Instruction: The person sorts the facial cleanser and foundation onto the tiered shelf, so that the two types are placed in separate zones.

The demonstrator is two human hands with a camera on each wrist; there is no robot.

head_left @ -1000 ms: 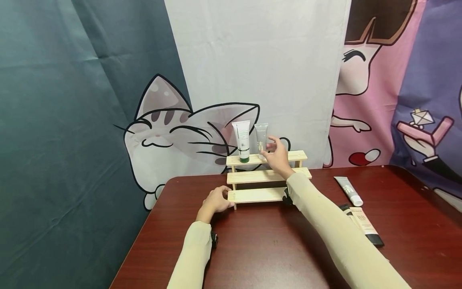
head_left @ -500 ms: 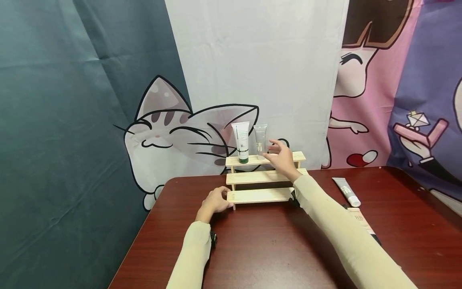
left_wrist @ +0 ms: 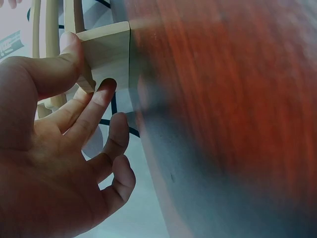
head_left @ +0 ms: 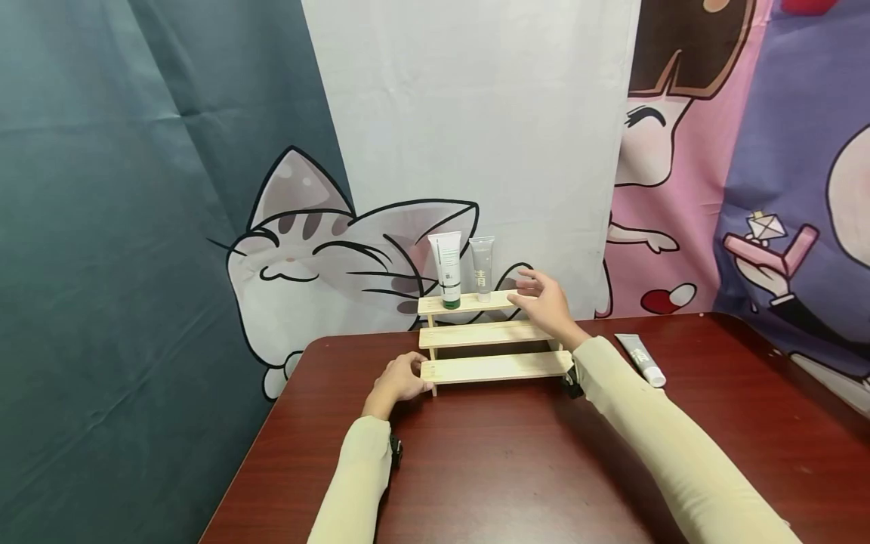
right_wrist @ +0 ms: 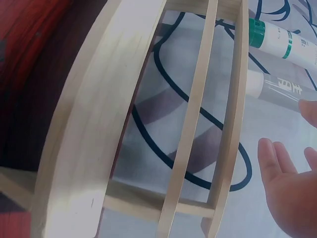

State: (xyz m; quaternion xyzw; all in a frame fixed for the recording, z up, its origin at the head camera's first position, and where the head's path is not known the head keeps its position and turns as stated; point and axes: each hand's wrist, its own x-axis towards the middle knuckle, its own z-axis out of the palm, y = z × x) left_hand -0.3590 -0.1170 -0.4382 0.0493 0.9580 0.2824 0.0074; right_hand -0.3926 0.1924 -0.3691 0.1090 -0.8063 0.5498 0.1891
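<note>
Dark red-brown counter [head_left: 489, 468], wood-grain look, slightly shiny, far corners rounded. Backdrop [head_left: 503, 106] behind it is printed cloth: dk teal at L, white in the middle, pink then purple at R. Cartoon cat [head_left: 292, 302] sits L of centre; cartoon figure [head_left: 652, 143] w/ brown hair at R, cut off by the top of the head view.

Wooden stand [head_left: 496, 366], pale, 3 stepped shelves, is near the counter's far edge, approx. centre. Top shelf, L half: white tube [head_left: 446, 264] w/ green cap, and just R of it a grey tube [head_left: 482, 264] w/ pale lettering; both upright, caps down, a small gap between. Another tube [head_left: 640, 359], grey w/ white cap, lies flat on the counter, R of the stand, just past the R sleeve [head_left: 680, 446].

Left hand [head_left: 396, 378]: grip closed on the L end of the stand's lowest shelf, thumb one side, index & middle fingers the other; ring & little fingers bent, off the wood (L wrist view).

Right hand [head_left: 546, 304]: grip loose, thumb & fingers spread and lightly curved, holding nothing. It's at the top shelf's R part, near the grey tube but apart from it. Can't tell if fingertips touch the shelf.
</note>
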